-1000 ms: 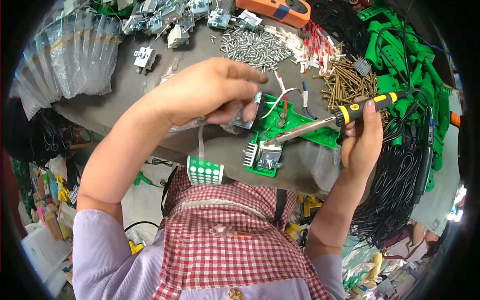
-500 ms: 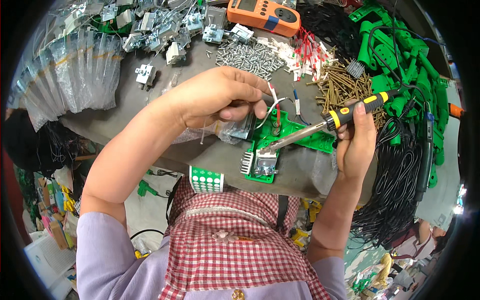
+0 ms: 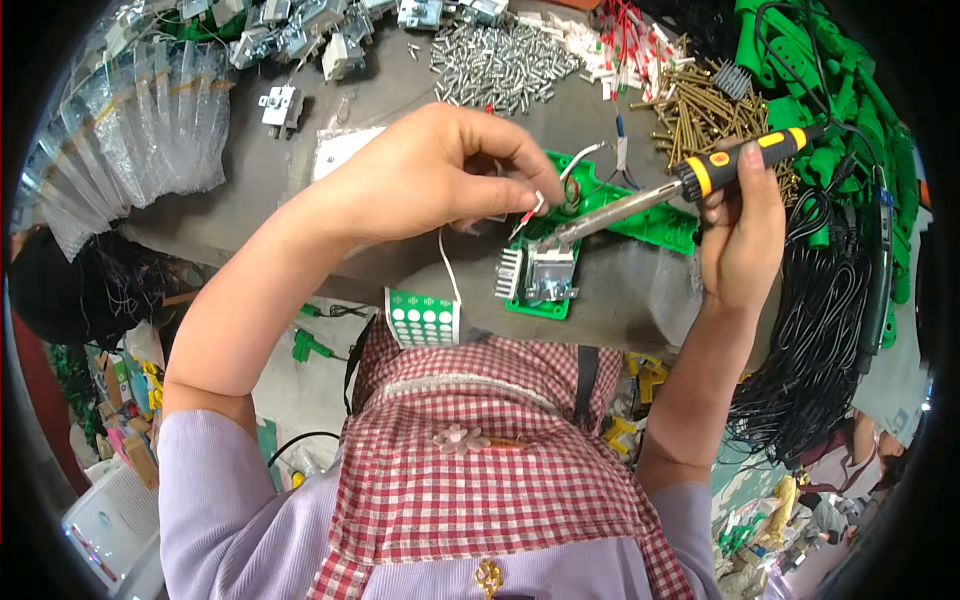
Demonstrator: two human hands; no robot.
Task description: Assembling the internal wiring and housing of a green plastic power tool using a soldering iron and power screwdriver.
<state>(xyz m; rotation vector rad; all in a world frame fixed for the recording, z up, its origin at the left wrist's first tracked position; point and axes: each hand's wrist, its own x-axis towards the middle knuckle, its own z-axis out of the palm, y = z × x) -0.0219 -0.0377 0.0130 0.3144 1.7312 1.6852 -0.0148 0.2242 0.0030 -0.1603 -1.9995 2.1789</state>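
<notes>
Green circuit board [image 3: 600, 215] with its silver finned metal part at the near edge of the grey table [image 3: 300, 190], getting soldered.

The left hand [image 3: 430, 180] pinches a thin white wire [image 3: 530, 208] onto the board, while the right hand [image 3: 742, 235] is clenched around the yellow-and-black-handled soldering iron [image 3: 650, 195], tip right at the joint. I'd say keep the wire dead steady, fingertips back from the tip, and mind the loose brass screws [image 3: 700, 105] and black cables [image 3: 830, 330] nearby.

A green circuit board [image 3: 590, 235] lies at frame centre on the grey bench [image 3: 390, 90]. Silver screws [image 3: 500, 65] are piled above it, brass screws [image 3: 700, 105] upper right, clear plastic bags [image 3: 130, 140] upper left, black cables [image 3: 830, 330] right.
</notes>
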